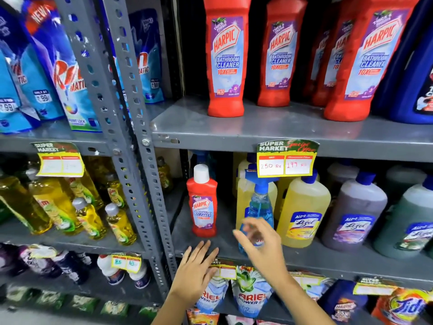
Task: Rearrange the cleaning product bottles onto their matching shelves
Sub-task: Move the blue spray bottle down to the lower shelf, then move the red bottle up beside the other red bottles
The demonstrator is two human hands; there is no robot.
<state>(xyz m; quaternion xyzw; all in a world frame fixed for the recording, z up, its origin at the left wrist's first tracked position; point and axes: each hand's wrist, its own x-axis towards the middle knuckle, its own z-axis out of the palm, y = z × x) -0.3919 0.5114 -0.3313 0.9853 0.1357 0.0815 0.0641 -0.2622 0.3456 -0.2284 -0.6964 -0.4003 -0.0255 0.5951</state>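
A small red Harpic bottle with a white cap stands alone at the left end of the middle shelf. To its right is a blue spray bottle, then yellow, purple and green Lizol bottles. Large red Harpic bottles stand on the upper shelf. My left hand is open, fingers spread, just below the small Harpic bottle and apart from it. My right hand hovers open in front of the spray bottle, holding nothing.
A grey perforated upright divides the racks. Blue detergent pouches fill the upper left shelf and yellow dish-liquid bottles the one below. Ariel pouches sit under my hands. A price tag hangs over the middle shelf.
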